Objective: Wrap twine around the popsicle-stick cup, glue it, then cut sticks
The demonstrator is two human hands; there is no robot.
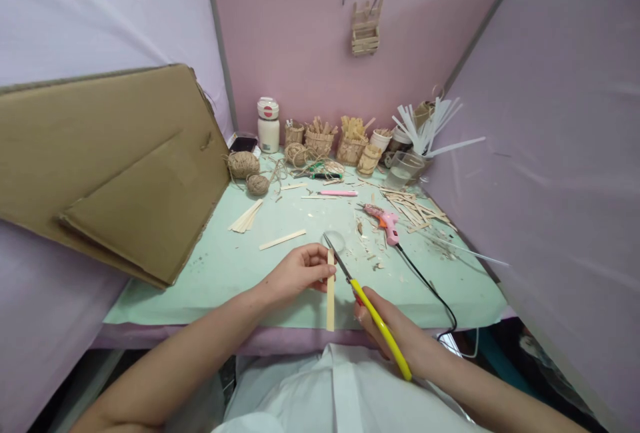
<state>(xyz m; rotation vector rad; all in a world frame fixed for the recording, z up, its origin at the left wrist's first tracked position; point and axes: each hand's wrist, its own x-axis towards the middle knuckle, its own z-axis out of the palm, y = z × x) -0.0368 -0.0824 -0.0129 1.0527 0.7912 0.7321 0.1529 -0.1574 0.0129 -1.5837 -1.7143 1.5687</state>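
A flat pale wooden strip (331, 300) stands roughly upright in the view, pinched near its top between the thumb and fingers of my left hand (305, 271). My right hand (383, 323) is wrapped round yellow-handled scissors (383, 330). Their dark blades (339, 258) point up and left, just right of the strip's top end. Whether the blades touch the strip I cannot tell. Beyond the blade tips lies a clear round piece (334, 241) on the green table cover (220, 293).
A pink glue gun (387, 222) with a black cord lies at the right, near scattered sticks (413, 208). Loose strips (283, 240), twine balls (243, 164) and a pink knife (337, 193) lie farther back. Cups of sticks (353, 143) line the rear. Cardboard (150, 180) leans at the left.
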